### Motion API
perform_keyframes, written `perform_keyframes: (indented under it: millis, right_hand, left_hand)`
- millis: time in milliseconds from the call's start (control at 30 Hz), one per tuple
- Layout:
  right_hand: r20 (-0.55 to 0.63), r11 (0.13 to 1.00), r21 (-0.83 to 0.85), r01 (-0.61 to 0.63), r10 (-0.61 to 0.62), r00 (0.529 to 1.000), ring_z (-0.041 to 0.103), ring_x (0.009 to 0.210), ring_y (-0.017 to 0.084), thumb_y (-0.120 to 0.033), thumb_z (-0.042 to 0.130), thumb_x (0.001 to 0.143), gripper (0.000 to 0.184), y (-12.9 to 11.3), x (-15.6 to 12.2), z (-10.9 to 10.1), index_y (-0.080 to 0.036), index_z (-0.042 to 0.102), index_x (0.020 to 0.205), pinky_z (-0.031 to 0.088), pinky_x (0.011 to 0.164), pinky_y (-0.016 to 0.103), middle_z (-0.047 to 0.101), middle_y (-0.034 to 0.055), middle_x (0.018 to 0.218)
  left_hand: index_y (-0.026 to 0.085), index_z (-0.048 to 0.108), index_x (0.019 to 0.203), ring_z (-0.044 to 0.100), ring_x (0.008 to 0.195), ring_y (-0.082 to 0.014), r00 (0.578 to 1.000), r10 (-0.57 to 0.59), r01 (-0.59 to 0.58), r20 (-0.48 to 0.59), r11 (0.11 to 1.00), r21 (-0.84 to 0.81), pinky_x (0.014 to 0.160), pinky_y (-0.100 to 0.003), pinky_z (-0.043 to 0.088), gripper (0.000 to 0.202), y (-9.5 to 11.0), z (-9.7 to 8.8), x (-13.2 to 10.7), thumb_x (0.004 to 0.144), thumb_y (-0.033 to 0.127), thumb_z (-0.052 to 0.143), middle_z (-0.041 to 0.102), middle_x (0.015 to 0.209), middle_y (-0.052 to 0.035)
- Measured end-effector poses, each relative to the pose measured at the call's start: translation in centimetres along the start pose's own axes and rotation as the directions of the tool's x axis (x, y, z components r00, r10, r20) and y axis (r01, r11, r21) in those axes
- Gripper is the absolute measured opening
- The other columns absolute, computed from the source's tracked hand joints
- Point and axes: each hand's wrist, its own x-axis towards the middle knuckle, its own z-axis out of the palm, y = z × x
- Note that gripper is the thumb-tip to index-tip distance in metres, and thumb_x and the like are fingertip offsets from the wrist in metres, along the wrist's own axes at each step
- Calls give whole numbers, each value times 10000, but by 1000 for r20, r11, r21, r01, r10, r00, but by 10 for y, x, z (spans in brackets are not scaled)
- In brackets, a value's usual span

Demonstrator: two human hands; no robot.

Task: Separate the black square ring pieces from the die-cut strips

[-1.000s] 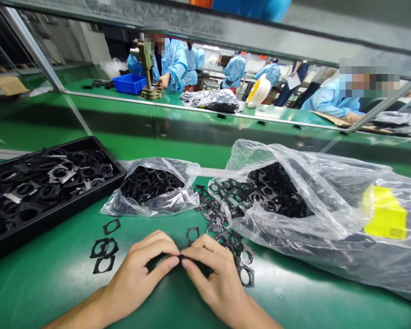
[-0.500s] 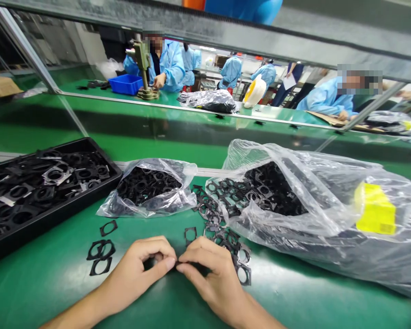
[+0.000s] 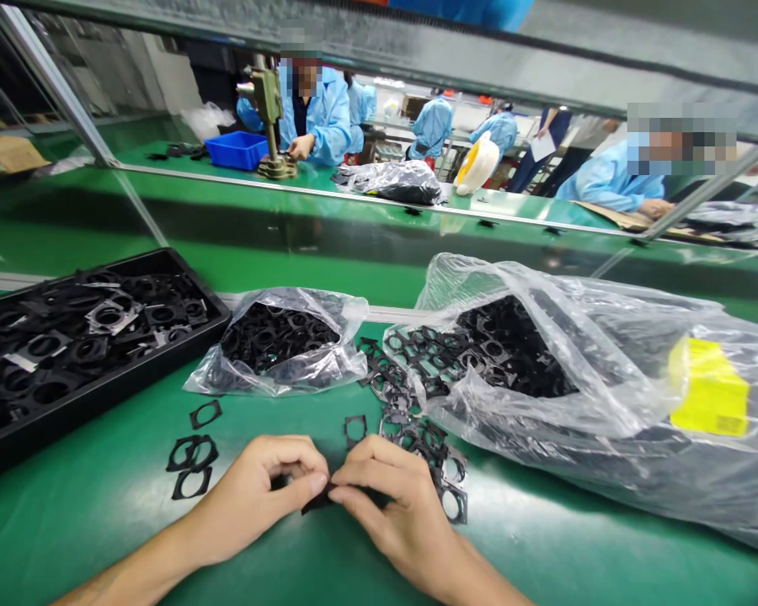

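Low over the green table (image 3: pixel 265 572), my left hand (image 3: pixel 258 497) and my right hand (image 3: pixel 397 505) meet fingertip to fingertip. Both pinch a small black plate (image 3: pixel 317 500), mostly hidden behind the fingers. Several flat black frames with round holes (image 3: pixel 193 453) lie left of my left hand. A loose heap of similar frames (image 3: pixel 410 433) spreads beyond and beside my right hand. One single frame (image 3: pixel 354 430) rests just past my right fingertips.
At left stands a black tray (image 3: pixel 164 358) full of such frames. An open clear bag (image 3: pixel 278 383) of frames sits mid-table. The large plastic bag (image 3: pixel 619 454) at right carries a yellow label (image 3: pixel 709 387). Behind a rail, co-workers in blue sit near a press (image 3: pixel 269 109).
More of the black plate now shows below my fingertips, so it appears turned between them. Both hands keep their pinch. The view has shifted slightly.
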Motion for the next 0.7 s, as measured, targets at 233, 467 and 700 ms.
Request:
perform_keyframes:
  millis: [233,467,700]
  right_hand:
    - [-19,1000,-16,5,-5,1000,653,754,158,-143,661,949,113,2,1,1,-178,763,915,559,689,260,685,58,830]
    - [-32,998,-50,47,-48,998,660,762,155,-125,646,953,125,3,0,4,-179,756,929,569,688,257,674,55,835]
    - [-84,993,-81,89,-96,992,697,791,164,-97,633,939,144,5,6,5,-197,735,924,599,732,273,703,64,884]
  left_hand:
    - [192,681,756,589,657,-137,992,108,-97,-67,983,156,627,-229,479,193,0,3,-2,929,215,600,642,707,-5]
    - [192,661,823,621,680,-132,950,297,-261,-100,927,270,639,-228,491,150,2,5,-6,938,131,585,667,756,-16]
    - [182,691,926,652,726,-148,869,471,-403,-149,850,338,696,-264,528,98,9,0,-3,948,122,617,717,796,-36]
